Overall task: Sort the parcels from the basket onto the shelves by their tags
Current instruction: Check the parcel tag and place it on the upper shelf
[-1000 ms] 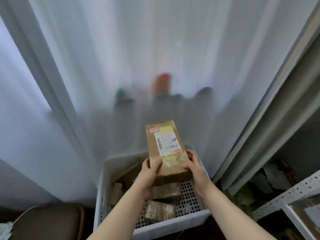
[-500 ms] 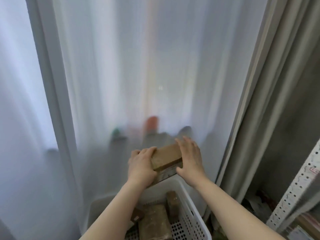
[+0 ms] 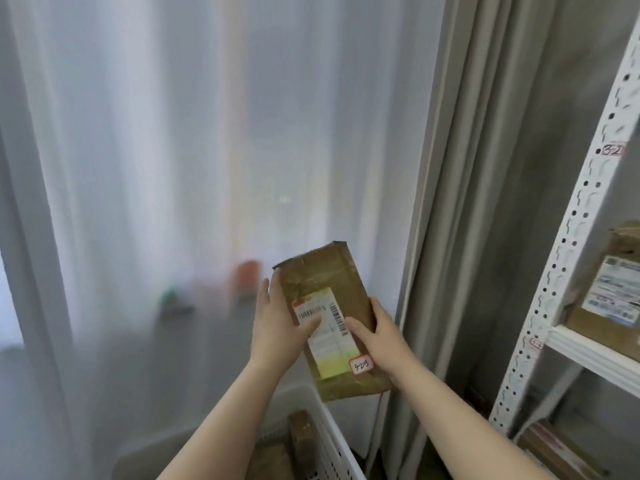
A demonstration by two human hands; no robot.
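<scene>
Far left through centre, a sheer white curtain point(image 3: 138, 202) is hanging. Bottom centre, a white basket point(image 3: 333, 448) is sitting with brown parcels point(image 3: 301, 434) lying inside. Above it, the left hand point(image 3: 277, 327) is gripping the held parcel point(image 3: 329, 271) by its left edge, thumb pressing its shipping label point(image 3: 330, 344). It's hanging mid-air, label up, red-bordered tag point(image 3: 361, 366) at the near corner. The right hand point(image 3: 384, 344) is gripping its right edge. Further right, a beige curtain point(image 3: 485, 202) is hanging, and white shelves point(image 3: 595, 351) are carrying a labelled box point(image 3: 609, 289).
</scene>
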